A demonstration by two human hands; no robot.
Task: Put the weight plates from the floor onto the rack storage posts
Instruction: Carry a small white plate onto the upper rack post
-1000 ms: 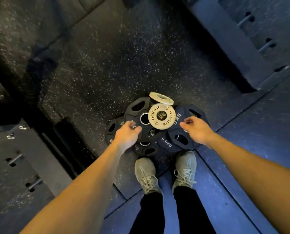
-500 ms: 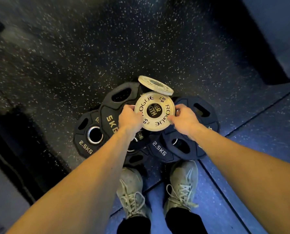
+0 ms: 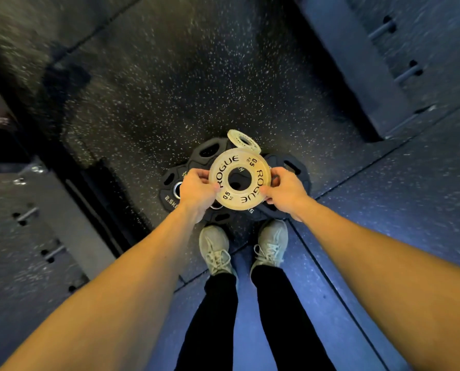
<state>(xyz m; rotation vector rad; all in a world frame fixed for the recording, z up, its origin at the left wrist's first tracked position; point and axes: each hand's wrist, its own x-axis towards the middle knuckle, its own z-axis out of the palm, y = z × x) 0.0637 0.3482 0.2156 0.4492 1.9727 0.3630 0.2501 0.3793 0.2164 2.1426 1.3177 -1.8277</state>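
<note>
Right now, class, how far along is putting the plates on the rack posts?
Done: nothing visibly racked; no post with plates shows. In hand: left hand and right hand grip the white plate by its edges. Left: a second white plate and the black plates on the floor.

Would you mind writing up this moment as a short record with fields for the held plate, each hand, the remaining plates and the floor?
held plate: pale Rogue plate, lifted above the pile, face up
left hand: left hand grips its left edge
right hand: right hand grips its right edge
remaining plates: second pale plate and black plates on the floor
floor: speckled rubber floor
</note>
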